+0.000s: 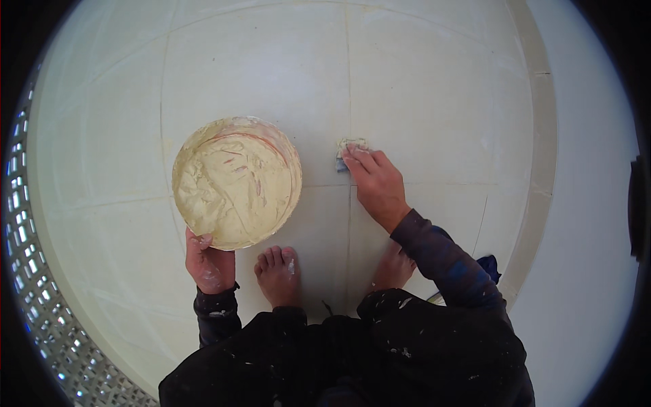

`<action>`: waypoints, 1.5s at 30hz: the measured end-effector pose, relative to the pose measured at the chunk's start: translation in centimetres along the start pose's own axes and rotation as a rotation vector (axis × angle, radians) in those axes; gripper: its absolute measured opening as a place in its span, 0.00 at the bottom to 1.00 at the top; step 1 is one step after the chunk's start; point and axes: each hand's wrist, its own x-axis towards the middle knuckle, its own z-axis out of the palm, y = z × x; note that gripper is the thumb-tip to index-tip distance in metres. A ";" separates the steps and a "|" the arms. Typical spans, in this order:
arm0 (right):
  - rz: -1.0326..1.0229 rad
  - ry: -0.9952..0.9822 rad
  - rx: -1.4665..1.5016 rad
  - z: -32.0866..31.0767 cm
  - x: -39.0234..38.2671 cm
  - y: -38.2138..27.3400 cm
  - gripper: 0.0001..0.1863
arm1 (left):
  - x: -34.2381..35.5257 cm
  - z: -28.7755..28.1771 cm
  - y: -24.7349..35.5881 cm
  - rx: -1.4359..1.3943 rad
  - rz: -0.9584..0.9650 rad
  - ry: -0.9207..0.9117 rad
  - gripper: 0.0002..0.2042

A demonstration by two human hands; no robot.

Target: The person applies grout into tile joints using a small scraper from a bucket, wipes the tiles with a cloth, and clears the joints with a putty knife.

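Observation:
A round tub (293, 154) full of cream-coloured paste (234, 183) is at my left. My left hand (211, 266) grips it at the near-left edge, thumb over the rim and the other fingers hidden beneath. Paste smears mark that hand. In my right hand (381, 184) is a small flat scraper (342, 164), pinched between thumb and fingers. Cream paste coats its far end. The scraper is over the floor close to where tile joints (350, 178) cross; I cannot tell whether it touches the tile.
Pale tiles (434, 108) with thin joints cover the floor. A skirting strip (540, 136) and white wall (590, 176) run along the right. A patterned metallic edge (51, 325) curves at the left. My bare feet (279, 275) stand between my arms. A dark blue item (488, 266) lies beyond my right forearm.

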 end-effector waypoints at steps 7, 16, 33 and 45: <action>0.305 -0.284 0.289 -3.6 -4.1 -4.5 0.17 | 0.2 0.0 0.1 0.007 0.000 -0.025 0.26; 0.131 0.018 0.008 0.4 8.2 6.4 0.17 | -0.1 -0.3 0.1 0.020 0.007 -0.011 0.29; 0.150 0.121 0.158 0.0 24.6 15.2 0.14 | -0.2 -0.4 -0.1 0.051 0.041 -0.048 0.33; -0.066 -0.008 0.036 -0.3 1.0 1.3 0.19 | 0.1 -1.1 -0.6 0.005 0.020 -0.085 0.32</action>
